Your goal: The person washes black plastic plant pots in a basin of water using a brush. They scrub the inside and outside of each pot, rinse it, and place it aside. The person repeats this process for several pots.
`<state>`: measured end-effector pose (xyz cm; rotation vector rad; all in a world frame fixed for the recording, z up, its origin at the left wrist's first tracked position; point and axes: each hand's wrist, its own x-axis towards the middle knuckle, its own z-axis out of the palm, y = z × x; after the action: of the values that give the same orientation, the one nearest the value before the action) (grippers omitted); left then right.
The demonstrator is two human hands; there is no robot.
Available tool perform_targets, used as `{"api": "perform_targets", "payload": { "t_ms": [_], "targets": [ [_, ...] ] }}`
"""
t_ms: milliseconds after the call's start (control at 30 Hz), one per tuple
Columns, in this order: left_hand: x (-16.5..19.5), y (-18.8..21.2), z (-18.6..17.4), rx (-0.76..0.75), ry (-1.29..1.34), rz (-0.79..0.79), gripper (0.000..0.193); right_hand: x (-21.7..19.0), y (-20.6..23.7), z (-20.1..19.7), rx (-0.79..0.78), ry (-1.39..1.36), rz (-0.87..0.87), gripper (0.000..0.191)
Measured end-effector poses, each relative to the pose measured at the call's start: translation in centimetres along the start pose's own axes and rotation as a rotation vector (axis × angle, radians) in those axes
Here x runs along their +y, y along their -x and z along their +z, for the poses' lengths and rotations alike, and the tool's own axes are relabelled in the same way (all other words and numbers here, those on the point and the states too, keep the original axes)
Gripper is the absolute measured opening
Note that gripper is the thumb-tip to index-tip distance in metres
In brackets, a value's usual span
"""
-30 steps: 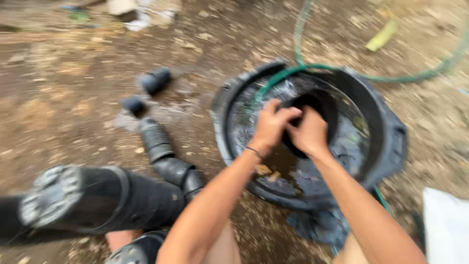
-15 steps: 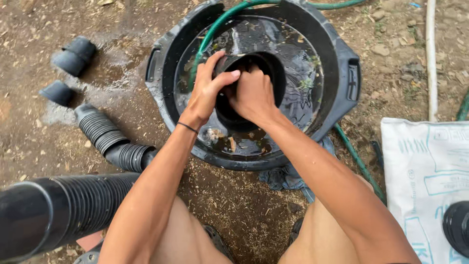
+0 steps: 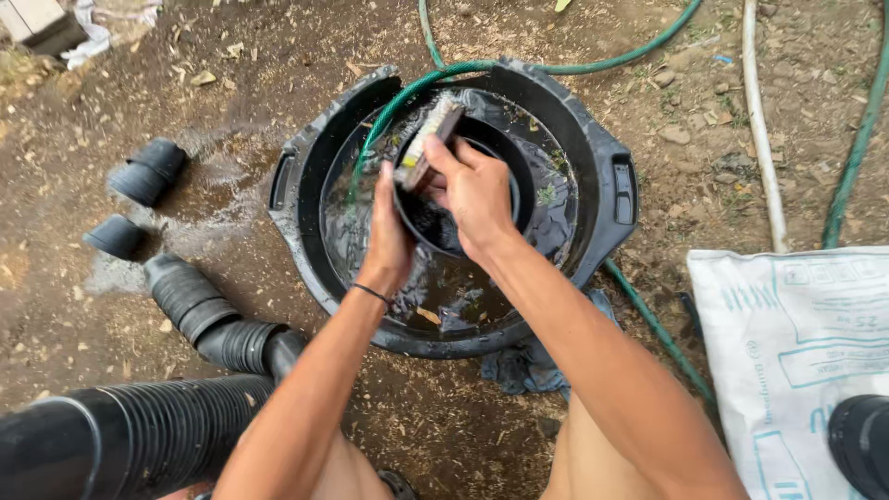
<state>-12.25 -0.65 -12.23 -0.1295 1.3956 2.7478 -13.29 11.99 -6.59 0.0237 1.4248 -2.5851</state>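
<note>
Brush (image 3: 428,141): pale scrubbing block, tilted, bristle side toward the pot rim; pinched in the right hand; positioned over the tub, at the pot's upper left rim
Pot (image 3: 482,199): black, round, tilted in the tub; lower part sits in dirty water; inside is dark, contents cannot be told
Right hand (image 3: 474,190): fingers curled and closed around the brush; thumb on its near face
Left hand (image 3: 389,231): clasped on the pot's left rim, fingers hidden behind the rim; dark band on the wrist
Tub (image 3: 611,185): black, wide, with side handles; holds shallow brown water with leaf bits
Hose (image 3: 407,97): green; runs in over the tub's far rim and curves down into the water; a second stretch passes beneath the tub at the right
Pipe (image 3: 213,319): black, corrugated; lies on the dirt left of the tub; larger ribbed section at the lower left corner
Caps (image 3: 148,171): two short black fittings on wet soil, well apart from the tub
Sack (image 3: 796,343): white woven, printed; lies at the right; near the hose
Ground: bare dirt with wood chips
</note>
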Motion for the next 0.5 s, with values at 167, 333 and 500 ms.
{"api": "perform_targets", "payload": {
  "t_ms": [167,333,500],
  "targets": [
    [-2.7,0.1,1.4,-0.004,0.152,0.045,0.068,-0.9,1.1,-0.5,0.027,0.031,-0.095,0.033],
    [-2.5,-0.2,2.8,-0.063,0.05,0.048,0.072,-2.0,1.5,-0.9,0.02,0.087,-0.13,0.038],
    [-1.4,-0.8,3.1,0.042,0.071,0.112,0.057,-4.0,1.7,-1.6,-0.211,0.244,-0.047,0.053]
  ]
}}
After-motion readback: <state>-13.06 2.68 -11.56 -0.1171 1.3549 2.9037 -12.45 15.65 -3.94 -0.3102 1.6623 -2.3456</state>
